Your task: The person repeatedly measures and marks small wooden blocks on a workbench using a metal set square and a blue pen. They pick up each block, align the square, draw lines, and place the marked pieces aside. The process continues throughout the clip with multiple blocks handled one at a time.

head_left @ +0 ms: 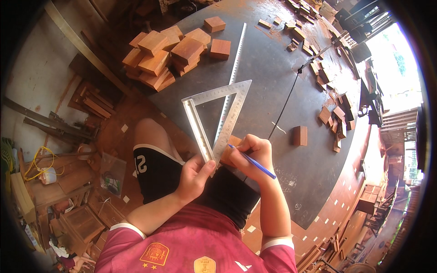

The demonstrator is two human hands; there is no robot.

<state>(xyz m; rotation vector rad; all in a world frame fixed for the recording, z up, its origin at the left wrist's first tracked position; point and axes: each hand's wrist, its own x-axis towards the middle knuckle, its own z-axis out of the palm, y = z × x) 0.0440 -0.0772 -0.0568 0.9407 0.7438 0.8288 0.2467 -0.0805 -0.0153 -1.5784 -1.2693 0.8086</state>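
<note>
My left hand [195, 176] is closed on the lower corner of a metal triangle square [198, 125], its thumb pressed on the thick edge. The square's graduated slanting edge lies over a small reddish wooden block [233, 144], partly covered by it and by my fingers. In my right hand [253, 154] is a blue pen [258, 165], close beside the block and the square's edge. A long steel ruler [237, 57] lies on the dark table, running under the square. Whether the pen's tip touches the wood is too small to tell.
A heap of cut wooden blocks [154, 61] sits on the table's left side. One single block [300, 135] stands right of my right hand. Several more blocks [325, 114] are scattered along the far right edge. A dark cord or seam [287, 107] crosses the dark tabletop [268, 68].
</note>
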